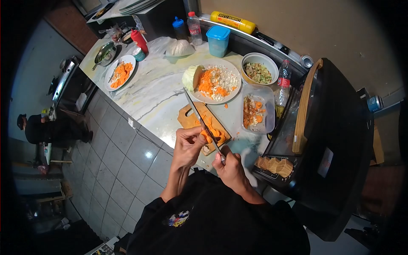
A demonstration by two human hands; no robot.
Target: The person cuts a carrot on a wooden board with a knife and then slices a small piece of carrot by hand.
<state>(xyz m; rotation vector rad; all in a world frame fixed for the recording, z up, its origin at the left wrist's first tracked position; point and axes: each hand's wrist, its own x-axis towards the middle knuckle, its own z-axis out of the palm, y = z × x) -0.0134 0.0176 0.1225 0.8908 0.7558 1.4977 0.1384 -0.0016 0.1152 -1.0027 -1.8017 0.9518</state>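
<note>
My right hand (231, 168) is closed round the handle of a long kitchen knife (195, 109), whose blade points up and away over the board. Beside the blade my left hand (187, 144) is closed in a pinch on a piece of carrot (205, 135), partly hidden by the fingers. Beneath them lies a wooden cutting board (185, 120) with sliced carrot (219, 135) on it. Past the board stands a plate (232, 70) of chopped carrot and white chopped pieces, with a cut cabbage (192, 77) at its left edge.
A clear plastic tub (268, 111) of scraps sits right of the board, near a bowl (247, 61) of chopped food. A plate of carrot slices (123, 73) is farther left. A black appliance (335, 148) bounds the right side. Another person (55, 129) stands across the tiled floor.
</note>
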